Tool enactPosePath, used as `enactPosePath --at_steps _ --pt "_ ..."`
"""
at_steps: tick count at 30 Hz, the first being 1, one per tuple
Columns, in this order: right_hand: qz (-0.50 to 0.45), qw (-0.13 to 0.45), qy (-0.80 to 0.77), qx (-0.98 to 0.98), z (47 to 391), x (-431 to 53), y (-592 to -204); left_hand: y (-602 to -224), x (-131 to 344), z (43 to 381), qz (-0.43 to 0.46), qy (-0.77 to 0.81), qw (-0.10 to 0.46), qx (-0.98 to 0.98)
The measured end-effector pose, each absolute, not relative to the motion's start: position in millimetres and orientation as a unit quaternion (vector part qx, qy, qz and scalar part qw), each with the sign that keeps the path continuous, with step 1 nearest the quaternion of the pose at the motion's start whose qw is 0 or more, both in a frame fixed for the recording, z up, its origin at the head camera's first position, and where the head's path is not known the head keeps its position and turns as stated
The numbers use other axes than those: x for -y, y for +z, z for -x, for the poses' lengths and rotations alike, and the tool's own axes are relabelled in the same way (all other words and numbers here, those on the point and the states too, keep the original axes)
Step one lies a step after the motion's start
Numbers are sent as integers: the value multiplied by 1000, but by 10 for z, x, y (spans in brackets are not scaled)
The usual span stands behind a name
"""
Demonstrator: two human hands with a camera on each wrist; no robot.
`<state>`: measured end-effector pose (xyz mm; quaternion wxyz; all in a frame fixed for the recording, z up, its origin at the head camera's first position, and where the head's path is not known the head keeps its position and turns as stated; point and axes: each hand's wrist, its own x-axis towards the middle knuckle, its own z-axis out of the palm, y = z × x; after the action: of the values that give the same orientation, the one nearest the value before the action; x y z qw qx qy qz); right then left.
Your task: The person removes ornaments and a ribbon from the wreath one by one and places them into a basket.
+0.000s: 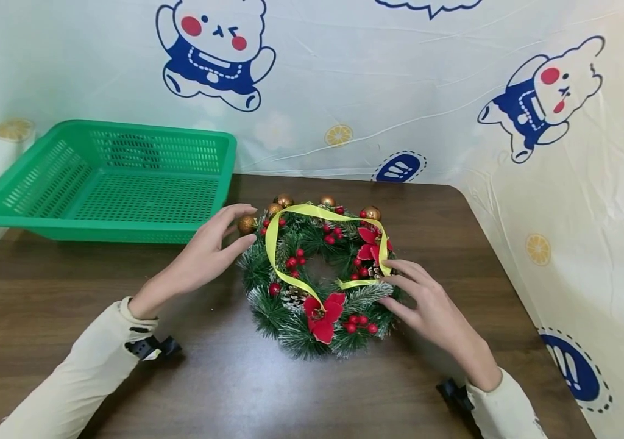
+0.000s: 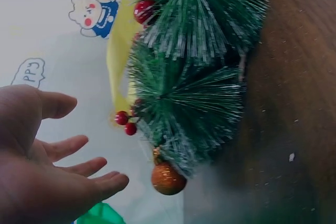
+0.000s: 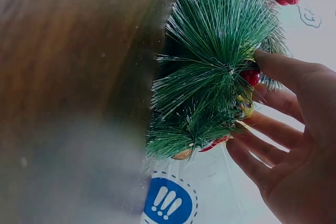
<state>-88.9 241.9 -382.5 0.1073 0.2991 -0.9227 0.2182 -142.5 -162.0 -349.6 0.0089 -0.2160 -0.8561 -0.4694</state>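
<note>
A green Christmas wreath [image 1: 302, 329] lies on the table, trimmed with red flowers [image 1: 324, 317], red berries, pine cones [image 1: 293, 297] and copper-coloured baubles [image 1: 371, 213]. A yellow ribbon [image 1: 312, 210] loops loosely over its top. My left hand [image 1: 206, 250] hovers at the wreath's upper left with its fingers spread, near an orange bauble [image 2: 168, 178]; nothing is in its grasp. On the right side, my right hand [image 1: 427, 305] has its fingers loosely extended at the greenery [image 3: 220, 24] and the ribbon's end. Whether its fingertips press on the ribbon is partly hidden by the leaves.
A green plastic basket [image 1: 32, 224] with slotted walls stands at the back left of the dark wooden table [image 1: 224, 390]. Behind the table hangs a pale sheet [image 1: 312, 73] printed with cartoon bears, and it also covers the right side.
</note>
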Motion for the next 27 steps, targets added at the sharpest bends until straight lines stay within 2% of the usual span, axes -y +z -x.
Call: enactPosePath --at_steps 8,16,27 --pt "-277 101 255 921 879 -2491 -3817 -3665 1581 1480 181 -431 5 884" --pt "-268 108 257 922 896 -2570 -3838 -3800 1614 1542 154 -451 -36 879" --pt "-245 112 263 927 907 -2581 -3851 -3943 1658 1668 81 -626 -96 770"
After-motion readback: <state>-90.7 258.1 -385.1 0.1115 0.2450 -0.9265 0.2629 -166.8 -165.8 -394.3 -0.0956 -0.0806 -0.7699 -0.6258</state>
